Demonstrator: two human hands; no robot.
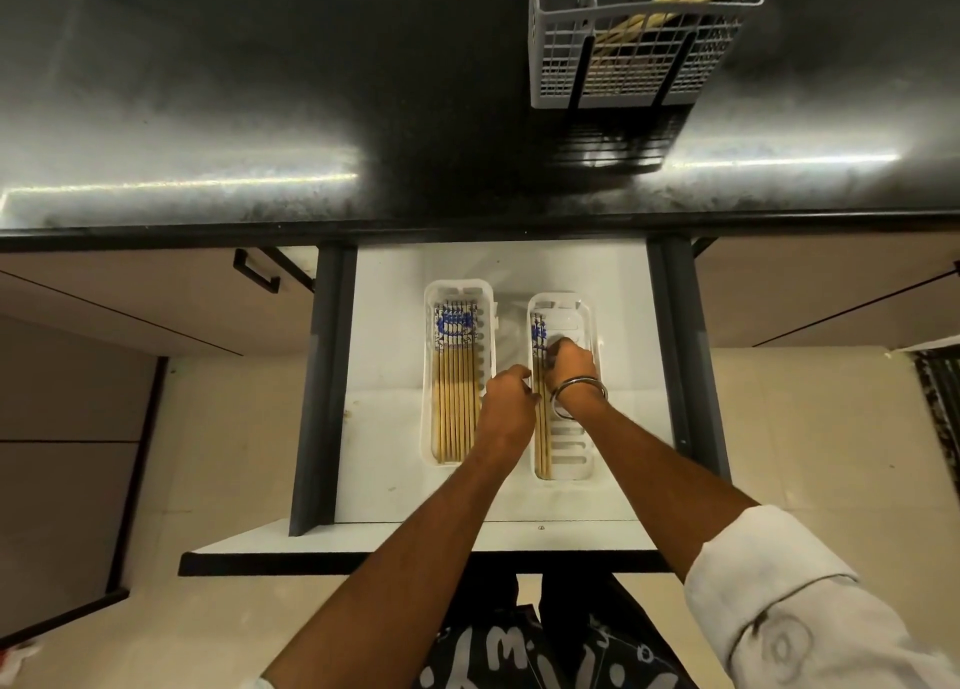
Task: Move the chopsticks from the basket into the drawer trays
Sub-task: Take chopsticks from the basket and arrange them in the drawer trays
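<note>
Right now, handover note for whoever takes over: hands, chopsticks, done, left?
Left hand: curled at the right tray's left edge; grip unclear.
Right hand: inside the right tray, fingers on the few chopsticks lying there.
Done: left tray holds a full row.
Left: a bundle still stands in the basket on the counter; move it to the right tray.

Dim, wide-angle view bowed at the edges; bright glare streaks across the dark countertop (208,117).
</note>
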